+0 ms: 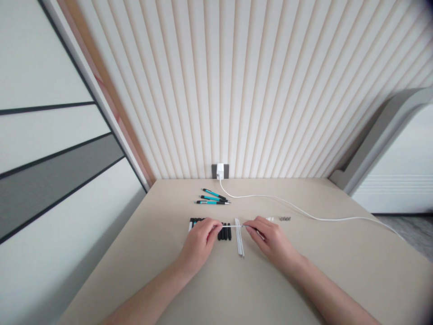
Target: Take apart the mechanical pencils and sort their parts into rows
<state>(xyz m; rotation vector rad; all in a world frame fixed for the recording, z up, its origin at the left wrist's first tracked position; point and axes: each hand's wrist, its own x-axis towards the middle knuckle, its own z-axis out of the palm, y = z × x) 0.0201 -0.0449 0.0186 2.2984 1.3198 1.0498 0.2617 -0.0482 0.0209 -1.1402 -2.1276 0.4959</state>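
Observation:
A thin white pen refill [232,226] is stretched level between my two hands. My left hand [201,237] pinches one end of it. At the other end, the fingers of my right hand [272,237] are closed around the tip, where something dark shows; I cannot make out what it is. Beneath the held refill lie several black pen grips [225,232] in a row and several loose white refills [240,243] side by side. Pen barrels [196,220] with dark ends are partly covered by my left hand.
Three blue and black pens [212,202] lie farther back on the beige table [162,271]. Small white pieces [269,219] and several springs [285,219] sit beyond my right hand. A white cable [287,201] runs rightward from a charger [220,170] at the wall.

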